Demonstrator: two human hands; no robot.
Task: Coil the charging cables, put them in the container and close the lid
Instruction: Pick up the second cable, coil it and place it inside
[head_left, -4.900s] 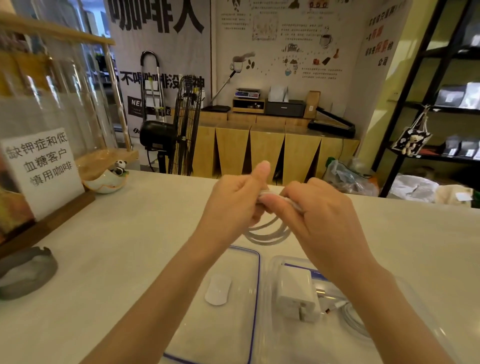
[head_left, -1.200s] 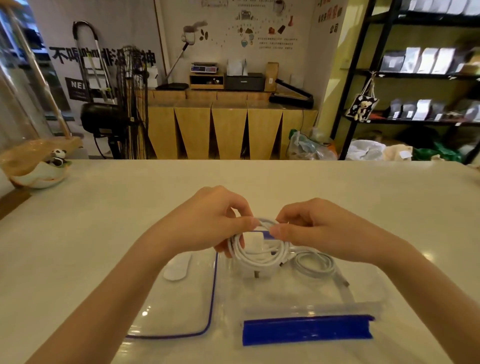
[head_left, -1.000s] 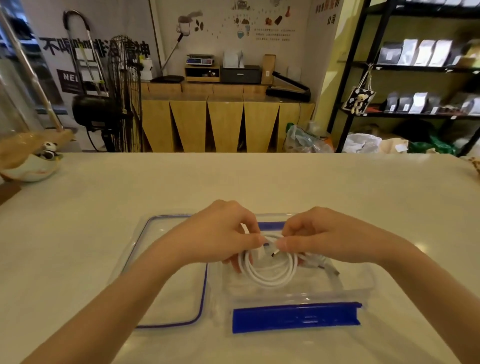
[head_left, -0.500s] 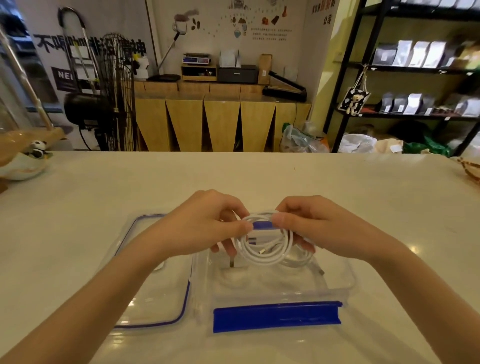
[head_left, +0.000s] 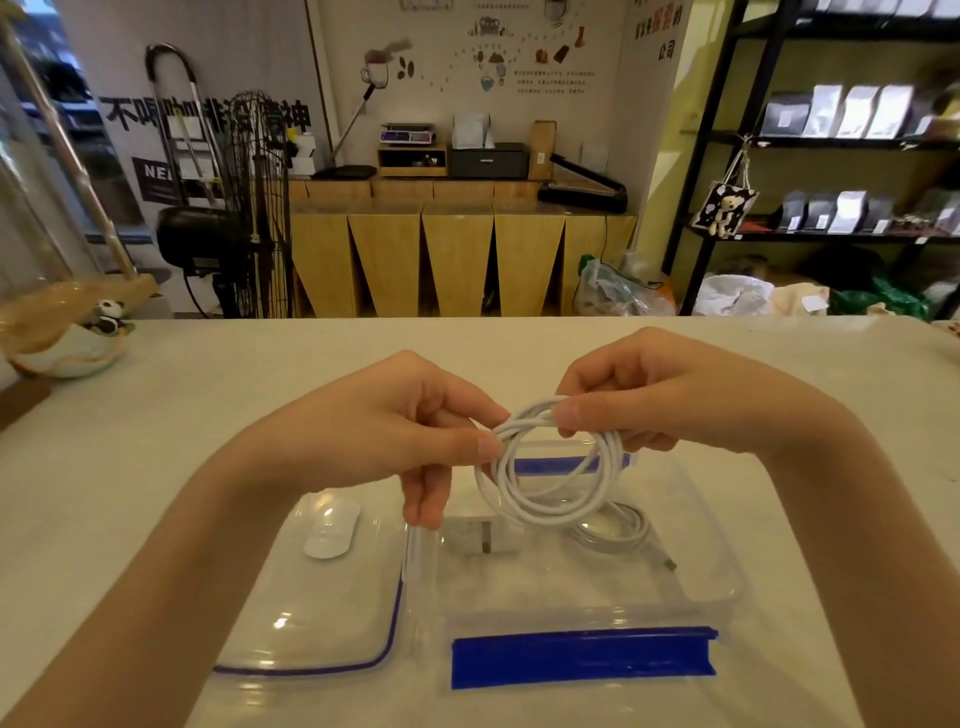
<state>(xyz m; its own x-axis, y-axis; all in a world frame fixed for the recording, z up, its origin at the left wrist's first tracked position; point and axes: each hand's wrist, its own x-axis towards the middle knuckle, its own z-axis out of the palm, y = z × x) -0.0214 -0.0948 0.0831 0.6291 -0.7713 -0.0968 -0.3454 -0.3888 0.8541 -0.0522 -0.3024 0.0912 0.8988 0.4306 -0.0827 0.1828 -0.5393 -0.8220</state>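
Observation:
A white charging cable, wound into a round coil, hangs between my two hands above the clear plastic container. My left hand pinches the coil's left side with thumb and fingers. My right hand pinches its top right. Inside the container lie a white plug adapter and a second coiled cable. The container has blue clip flaps at its near edge and far edge. Its clear lid, edged in blue, lies flat on the table to the left.
The pale table runs wide on both sides. A white oval valve sits on the lid. A shell-shaped dish with a panda figure stands at the far left. Shelves, a fan and wooden cabinets stand beyond the table.
Both hands have lifted the coiled cable up out of the container. The coil now hangs looser and higher above the adapter.

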